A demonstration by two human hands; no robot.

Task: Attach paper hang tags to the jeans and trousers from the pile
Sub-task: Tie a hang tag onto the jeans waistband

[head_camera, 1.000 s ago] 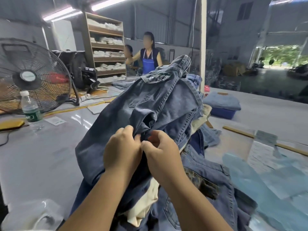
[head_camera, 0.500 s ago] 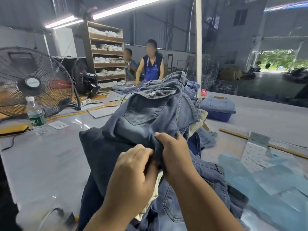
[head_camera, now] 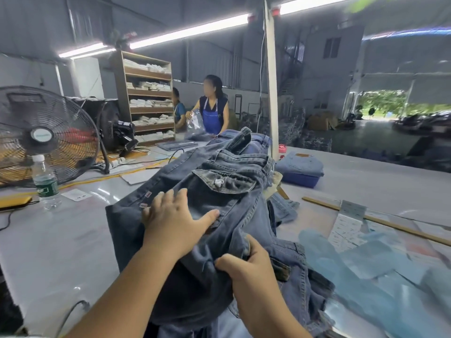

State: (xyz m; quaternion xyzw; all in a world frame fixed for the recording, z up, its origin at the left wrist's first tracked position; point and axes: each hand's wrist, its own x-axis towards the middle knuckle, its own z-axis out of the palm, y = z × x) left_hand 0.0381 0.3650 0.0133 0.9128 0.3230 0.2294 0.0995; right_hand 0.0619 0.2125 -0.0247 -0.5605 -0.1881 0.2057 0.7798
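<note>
The fingertips of the right hand (head_camera: 246, 267) are hidden in a fold of the dark jeans (head_camera: 219, 203) it grips, near the lower edge of the cloth. The left hand (head_camera: 175, 215) lies flat on the same jeans, fingers spread, just below the flap pocket (head_camera: 225, 181). These jeans sit on top of the pile (head_camera: 300, 284) on the grey desk (head_camera: 61, 240). The paper tags (head_camera: 349, 223) at the right are blurred, their print unreadable, and bluish plastic bags (head_camera: 366, 276) partly cover them. A fan (head_camera: 44, 135) and a water bottle (head_camera: 44, 181) stand at the left. Folded jeans (head_camera: 301, 164) lie behind the pile.
</note>
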